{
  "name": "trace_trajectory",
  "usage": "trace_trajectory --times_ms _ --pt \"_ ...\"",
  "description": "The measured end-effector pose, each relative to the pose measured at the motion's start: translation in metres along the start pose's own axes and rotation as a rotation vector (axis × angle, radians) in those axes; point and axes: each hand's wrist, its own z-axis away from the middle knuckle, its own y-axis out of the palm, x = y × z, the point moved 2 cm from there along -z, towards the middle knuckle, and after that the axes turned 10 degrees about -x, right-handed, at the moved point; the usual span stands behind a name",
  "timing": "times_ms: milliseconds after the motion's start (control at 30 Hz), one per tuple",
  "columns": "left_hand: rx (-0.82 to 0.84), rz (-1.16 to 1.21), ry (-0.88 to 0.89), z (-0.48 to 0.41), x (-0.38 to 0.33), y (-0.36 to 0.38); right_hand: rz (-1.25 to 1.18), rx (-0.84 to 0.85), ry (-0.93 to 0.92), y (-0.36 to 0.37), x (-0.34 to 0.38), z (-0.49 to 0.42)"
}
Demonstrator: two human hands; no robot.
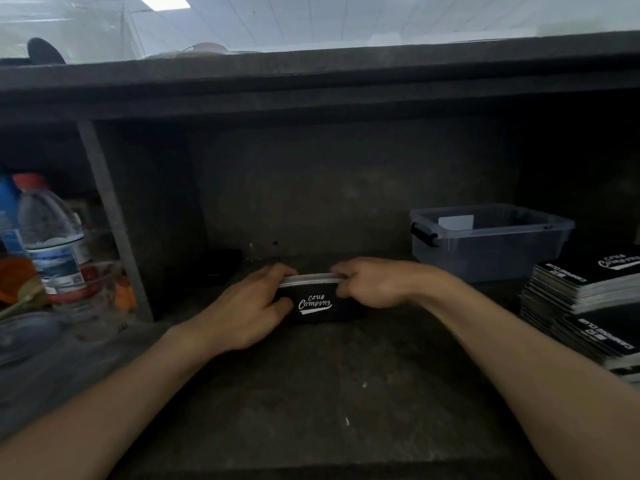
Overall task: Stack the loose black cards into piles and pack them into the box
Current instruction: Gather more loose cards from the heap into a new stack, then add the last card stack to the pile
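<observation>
Card stack (pixel 313 304) on edge, ends in grip of left hand (pixel 250 306) & right hand (pixel 372 284); btm edge lost in dark.

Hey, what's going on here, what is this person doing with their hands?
A person is holding a stack of black cards on edge on the dark work surface. The left hand grips one end and the right hand the other, as if squaring it up. The front card reads Club Camping. More piles of black cards sit to the right, and the clear plastic box stands beyond them with something white inside. This stack is not yet packed.
</observation>
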Motion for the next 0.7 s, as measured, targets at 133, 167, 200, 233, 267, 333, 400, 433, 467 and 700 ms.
trace_trajectory --times_ms 133,167,200,233,267,333,400,433,467,700 --pt "0.013 -0.256 0.023 0.003 -0.013 -0.003 0.033 -0.074 0.032 0.019 0.004 -0.001" --pt "0.01 -0.304 0.022 0.003 -0.017 -0.003 0.01 -0.102 0.047 0.024 0.004 -0.001" --pt "0.012 -0.336 0.015 0.004 -0.02 -0.003 -0.028 -0.144 0.048 0.028 0.003 0.001" --pt "0.018 -0.363 0.001 0.006 -0.022 -0.003 -0.077 -0.197 0.042 0.029 0.0 0.005" --pt "0.018 -0.379 -0.021 0.01 -0.024 -0.003 -0.124 -0.255 0.031 0.03 -0.003 0.011" --pt "-0.008 -0.316 -0.074 0.02 -0.027 -0.002 -0.194 -0.333 0.014 0.031 -0.007 0.026" --pt "-0.03 -0.134 -0.138 0.028 -0.029 -0.004 -0.252 -0.358 -0.01 0.032 -0.006 0.041" --pt "-0.047 -0.028 -0.164 0.029 -0.032 -0.006 -0.285 -0.381 -0.01 0.03 -0.006 0.049" --pt "-0.083 0.082 -0.193 0.03 -0.038 -0.009 -0.329 -0.417 0.003 0.023 -0.005 0.058" --pt "-0.201 0.853 -0.426 0.012 -0.152 -0.015 -0.361 -0.745 0.159 -0.08 -0.054 0.156"
